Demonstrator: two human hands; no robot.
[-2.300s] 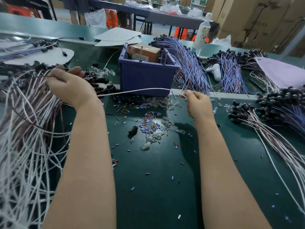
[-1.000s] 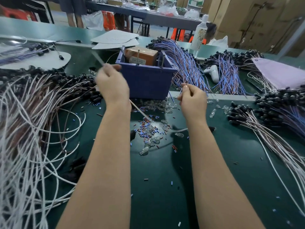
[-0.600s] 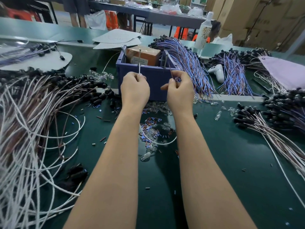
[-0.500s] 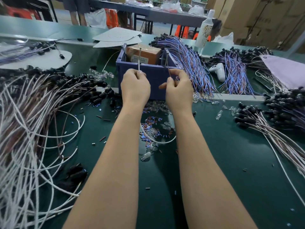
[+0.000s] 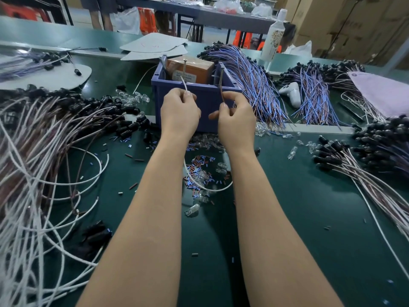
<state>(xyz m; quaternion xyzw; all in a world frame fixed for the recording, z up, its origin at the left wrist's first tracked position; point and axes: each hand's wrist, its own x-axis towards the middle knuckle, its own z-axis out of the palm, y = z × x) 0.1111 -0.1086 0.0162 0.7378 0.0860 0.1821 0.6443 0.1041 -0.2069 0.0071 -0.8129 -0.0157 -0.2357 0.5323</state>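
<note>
Left hand pinches a thin white wire btw. thumb and forefinger, wire end pointing up – right hand pinches a thin brown wire the same way. Both hands are near each other, just in front of a dark blue plastic bin. The white wire loops down under the wrists, over small clear glass bulbs on the green table.
</note>
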